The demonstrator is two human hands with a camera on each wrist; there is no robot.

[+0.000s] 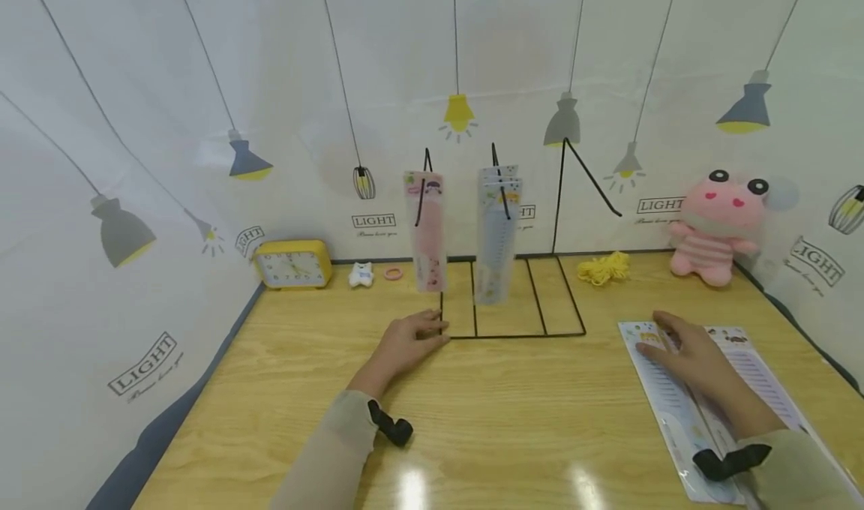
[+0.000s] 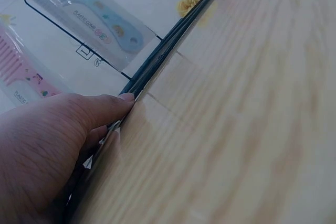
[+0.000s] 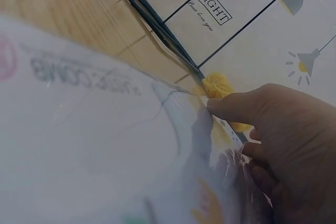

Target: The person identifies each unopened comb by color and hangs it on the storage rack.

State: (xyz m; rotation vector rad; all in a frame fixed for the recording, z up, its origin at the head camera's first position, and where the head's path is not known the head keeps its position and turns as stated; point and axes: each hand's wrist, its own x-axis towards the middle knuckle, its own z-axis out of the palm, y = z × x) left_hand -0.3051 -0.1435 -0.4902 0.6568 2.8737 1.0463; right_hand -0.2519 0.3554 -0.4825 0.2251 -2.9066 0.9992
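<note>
Our right grip (image 1: 698,364) pinches a comb pack (image 1: 664,397); our left grip (image 1: 403,343) holds the rack (image 1: 526,336).
We have right thumb and fingers closed on the pack's far end, on the table's (image 1: 520,412) right, beside a second pack (image 1: 759,375); left thumb and fingers take the rack's near-left corner. A pink comb (image 1: 427,232) and blue combs (image 1: 495,255) hang from it; yarn (image 1: 605,268) and a toy (image 1: 712,229) sit beyond.

Middle tabletop (image 1: 520,412) lies free — wire rack (image 1: 513,337) stands behind.
</note>
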